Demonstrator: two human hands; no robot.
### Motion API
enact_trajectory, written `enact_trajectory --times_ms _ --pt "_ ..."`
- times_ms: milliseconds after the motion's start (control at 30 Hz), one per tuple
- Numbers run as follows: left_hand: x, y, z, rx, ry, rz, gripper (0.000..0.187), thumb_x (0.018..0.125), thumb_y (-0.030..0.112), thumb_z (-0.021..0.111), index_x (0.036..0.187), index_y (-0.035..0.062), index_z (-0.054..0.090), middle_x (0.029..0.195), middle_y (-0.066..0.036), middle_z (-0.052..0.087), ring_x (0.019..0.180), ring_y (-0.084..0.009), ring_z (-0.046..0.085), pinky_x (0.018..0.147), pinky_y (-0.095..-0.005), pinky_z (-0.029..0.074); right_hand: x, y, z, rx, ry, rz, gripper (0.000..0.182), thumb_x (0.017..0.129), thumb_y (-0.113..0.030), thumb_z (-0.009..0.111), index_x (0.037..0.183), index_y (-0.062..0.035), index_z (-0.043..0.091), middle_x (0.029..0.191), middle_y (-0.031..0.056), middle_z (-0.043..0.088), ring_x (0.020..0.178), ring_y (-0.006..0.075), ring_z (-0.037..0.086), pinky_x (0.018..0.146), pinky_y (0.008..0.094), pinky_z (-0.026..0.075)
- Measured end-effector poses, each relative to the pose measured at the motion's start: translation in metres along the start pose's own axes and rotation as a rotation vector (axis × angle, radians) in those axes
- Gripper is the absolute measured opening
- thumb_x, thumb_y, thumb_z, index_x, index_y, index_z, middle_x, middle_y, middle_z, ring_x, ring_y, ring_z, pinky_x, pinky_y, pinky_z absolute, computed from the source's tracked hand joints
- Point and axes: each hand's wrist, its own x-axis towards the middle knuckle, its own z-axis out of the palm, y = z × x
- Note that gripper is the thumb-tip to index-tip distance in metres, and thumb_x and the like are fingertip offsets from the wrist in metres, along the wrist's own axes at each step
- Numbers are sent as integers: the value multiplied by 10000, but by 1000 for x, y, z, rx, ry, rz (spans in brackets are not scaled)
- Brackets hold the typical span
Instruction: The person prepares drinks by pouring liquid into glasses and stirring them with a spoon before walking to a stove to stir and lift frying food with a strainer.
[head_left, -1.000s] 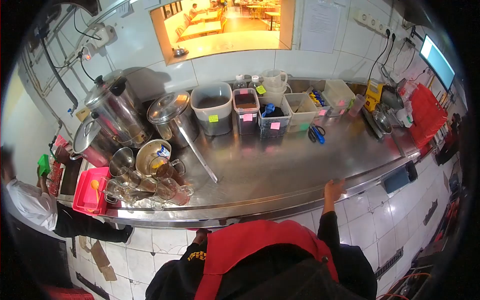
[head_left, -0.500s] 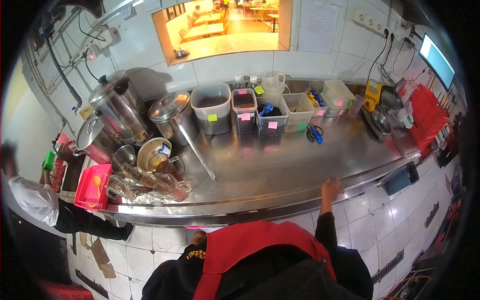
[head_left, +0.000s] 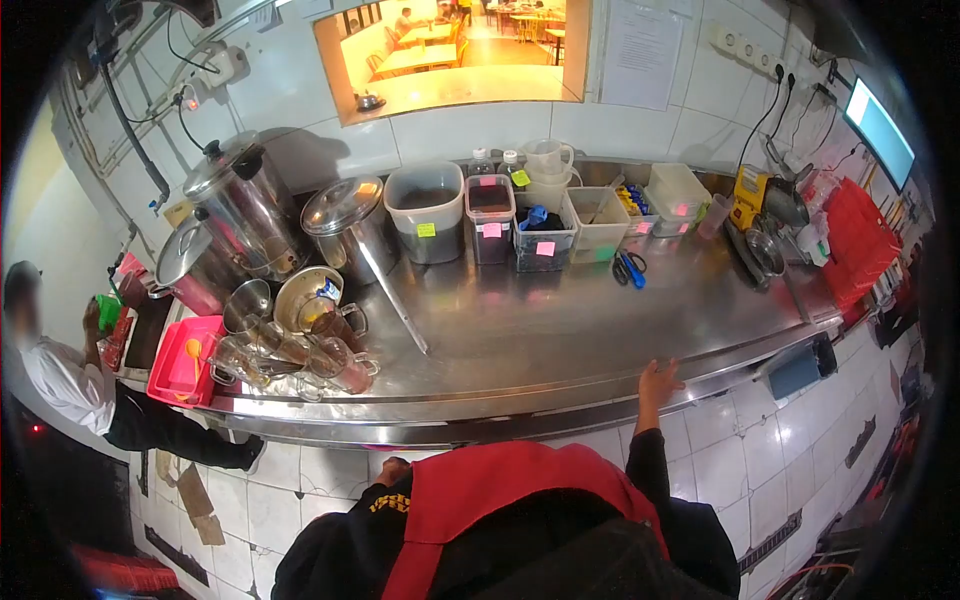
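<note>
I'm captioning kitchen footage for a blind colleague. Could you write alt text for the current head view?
A person's open right hand at the front edge of a long stainless-steel counter, left hand low in front. Lidded metal pots and translucent plastic tubs with sticky notes stand behind; clear glass mugs cluster beside a bright pink plastic tray.

The text on the white paper sheet on the wall (head_left: 643, 55) is too small to read; the dark contents of the white plastic tub (head_left: 425, 215) cannot be identified.
</note>
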Motion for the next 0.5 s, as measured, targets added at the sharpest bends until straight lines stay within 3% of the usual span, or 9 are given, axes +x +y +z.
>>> enact_trajectory --times_ms 33,500 --pt "1 -1 0 -16 -78 -26 413 778 456 435 907 120 636 963 -106 611 906 -299 579 764 -377 467 -3 -4 -8 22 -40 18 561 810 -355 525 1292 -187 293 1202 435 201 942 494 505 764 452 472" --pt "10 7 -1 45 -15 54 406 774 448 444 915 117 633 972 -114 607 906 -304 580 763 -383 467 -4 -4 -15 122 -100 -11 553 803 -355 514 1280 -161 313 1181 474 189 1023 544 418 794 467 457"
